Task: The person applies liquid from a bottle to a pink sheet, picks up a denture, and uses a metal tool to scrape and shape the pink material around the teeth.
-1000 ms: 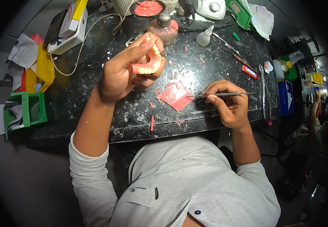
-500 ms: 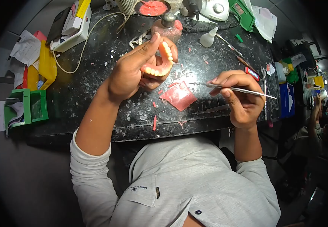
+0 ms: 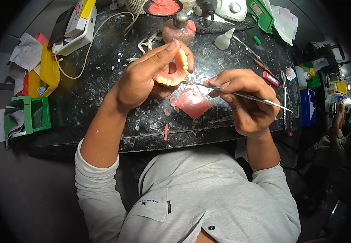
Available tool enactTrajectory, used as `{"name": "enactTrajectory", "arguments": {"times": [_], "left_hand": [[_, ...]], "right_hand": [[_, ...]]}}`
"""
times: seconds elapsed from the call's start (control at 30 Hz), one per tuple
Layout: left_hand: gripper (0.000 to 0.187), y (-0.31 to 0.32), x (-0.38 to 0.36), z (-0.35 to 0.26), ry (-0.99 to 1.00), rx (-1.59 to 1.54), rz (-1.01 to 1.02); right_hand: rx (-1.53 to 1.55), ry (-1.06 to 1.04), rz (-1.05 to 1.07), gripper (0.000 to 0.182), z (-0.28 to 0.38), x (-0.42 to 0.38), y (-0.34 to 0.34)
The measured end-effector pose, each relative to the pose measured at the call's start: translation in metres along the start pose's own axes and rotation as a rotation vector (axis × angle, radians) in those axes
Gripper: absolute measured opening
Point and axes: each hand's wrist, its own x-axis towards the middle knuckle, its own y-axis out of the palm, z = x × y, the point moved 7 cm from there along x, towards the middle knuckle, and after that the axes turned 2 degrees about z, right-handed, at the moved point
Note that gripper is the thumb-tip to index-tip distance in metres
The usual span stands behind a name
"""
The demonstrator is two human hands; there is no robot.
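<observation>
My left hand (image 3: pixel 143 75) is closed round a denture (image 3: pixel 172 77), a pink arch set with a row of cream teeth that face up and to the right. In my right hand (image 3: pixel 248 97), pinched between thumb and fingers, is a thin metal wax carver (image 3: pixel 260 100). Its tip reaches the front teeth of the denture. Below the two hands lies a square sheet of pink wax (image 3: pixel 192 104) on the black bench, with wax scraps at its upper edge. A narrow pink wax strip (image 3: pixel 165 132) lies nearer the bench's front edge.
A spirit lamp (image 3: pixel 179 30) stands behind the left hand, near a dish of pink wax (image 3: pixel 163 7). Farther right are a white dropper bottle (image 3: pixel 224 39), a red lighter (image 3: pixel 271 79) and several slim tools. Green and yellow bins (image 3: pixel 48 77) stand at the left.
My right hand has moved left with the wax carver, bringing its tip from above the bench to the denture. The denture has tilted and dropped slightly in my left hand.
</observation>
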Motion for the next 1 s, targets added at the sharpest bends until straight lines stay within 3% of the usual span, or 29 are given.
{"name": "enactTrajectory", "arguments": {"times": [1.0], "left_hand": [[0.058, -0.0021, -0.0012, 0.0025, -0.029, 0.034, -0.038]], "right_hand": [[0.004, 0.068, -0.047, 0.017, -0.0045, -0.0032, -0.0029]]}}
